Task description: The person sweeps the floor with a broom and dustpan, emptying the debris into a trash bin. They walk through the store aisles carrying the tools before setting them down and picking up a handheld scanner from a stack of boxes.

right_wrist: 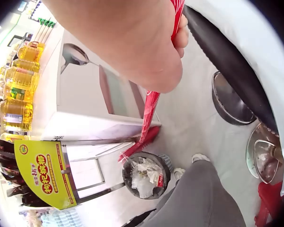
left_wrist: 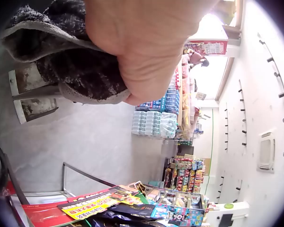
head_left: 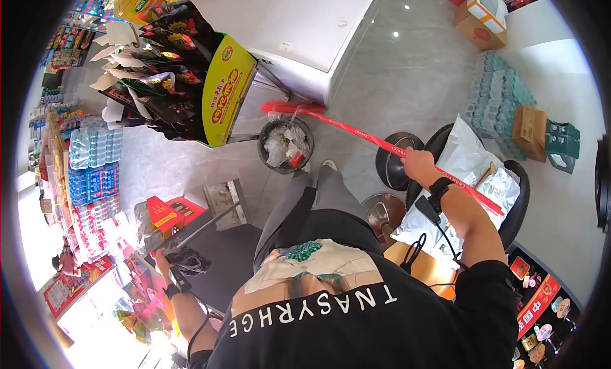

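Note:
My right hand [head_left: 421, 168] grips the red shaft of a broom [head_left: 356, 133], its arm reaching out to the right. The broom's red bristles [right_wrist: 144, 143] lie between the white cabinet's corner and a dark trash bin [head_left: 261, 143] holding crumpled plastic and litter. In the left wrist view, my left hand [left_wrist: 142, 42] holds a dark grey fuzzy cloth [left_wrist: 80, 73] with a pale edge. A long-handled dustpan [head_left: 224, 210] stands on the floor ahead of that hand. Its handle runs back toward the left hand, and the cloth hides its upper end in the left wrist view.
A yellow display box [head_left: 224, 92] of black packets stands by the white cabinet [head_left: 299, 25]. To the right are round stool bases [head_left: 393, 168] and a black-rimmed chair [head_left: 517, 203] with silvery bags. Bottled water packs [head_left: 95, 149] line the left; cartons [head_left: 529, 132] stand at right.

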Available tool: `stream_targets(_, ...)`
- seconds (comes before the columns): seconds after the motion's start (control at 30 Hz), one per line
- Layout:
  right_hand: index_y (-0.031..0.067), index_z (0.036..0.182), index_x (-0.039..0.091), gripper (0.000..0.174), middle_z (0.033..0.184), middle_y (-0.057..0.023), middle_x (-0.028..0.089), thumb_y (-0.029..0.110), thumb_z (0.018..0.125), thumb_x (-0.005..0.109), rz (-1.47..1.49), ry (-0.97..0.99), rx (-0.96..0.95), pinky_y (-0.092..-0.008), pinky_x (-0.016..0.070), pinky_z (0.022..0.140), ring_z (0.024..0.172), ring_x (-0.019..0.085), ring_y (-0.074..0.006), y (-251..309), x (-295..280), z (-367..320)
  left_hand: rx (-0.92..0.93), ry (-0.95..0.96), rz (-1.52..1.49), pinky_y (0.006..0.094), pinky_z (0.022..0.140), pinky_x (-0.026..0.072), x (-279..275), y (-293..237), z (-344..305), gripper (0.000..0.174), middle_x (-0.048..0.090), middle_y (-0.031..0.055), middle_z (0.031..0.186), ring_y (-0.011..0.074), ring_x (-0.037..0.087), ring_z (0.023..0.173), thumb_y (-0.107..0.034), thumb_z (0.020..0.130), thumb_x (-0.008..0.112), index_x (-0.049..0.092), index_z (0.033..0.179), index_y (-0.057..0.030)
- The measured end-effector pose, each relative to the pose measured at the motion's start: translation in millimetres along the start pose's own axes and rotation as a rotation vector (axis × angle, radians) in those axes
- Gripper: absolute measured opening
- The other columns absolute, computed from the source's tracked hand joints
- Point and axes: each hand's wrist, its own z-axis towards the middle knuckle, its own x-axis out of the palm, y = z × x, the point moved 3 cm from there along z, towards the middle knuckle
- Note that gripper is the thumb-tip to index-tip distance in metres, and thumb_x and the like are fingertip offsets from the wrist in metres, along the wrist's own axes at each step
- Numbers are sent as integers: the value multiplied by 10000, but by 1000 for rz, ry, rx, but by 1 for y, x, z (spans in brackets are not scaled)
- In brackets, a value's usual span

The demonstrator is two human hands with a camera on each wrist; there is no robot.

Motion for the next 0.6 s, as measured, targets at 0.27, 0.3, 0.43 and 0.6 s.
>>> stream_targets(0.27,39,853,523,270,769,-133,614,302,800,503,7,61,112,-377,464,642,725,609,-275,11,5,-48,306,-102,385,267,483,446,20,2,27,351,615,86,723,185,572,531,-376,716,466,636,769,-74)
stream_targets(0.3,39,848,524,272,761,-132,614,306,798,506,16,61,125,-378,463,641,721,609,-276,14,5,-55,353,-113,442,267,487,448,25,-3,31,353,617,86,730,185,573,534,-380,713,465,639,766,-78)
stream_targets(0.43,37,817,529,287,711,-132,611,323,790,512,28,17,139,-381,459,621,686,607,-283,26,16,-86,206,-44,263,281,525,446,46,-11,30,353,625,63,738,166,582,587,-388,679,487,656,730,-82)
stream_targets(0.6,24,810,519,324,676,-150,593,347,796,489,63,-29,183,-403,447,616,666,590,-308,44,11,-129,150,-35,70,269,526,436,73,-23,-2,212,589,63,652,148,551,574,-211,609,580,614,656,-7)
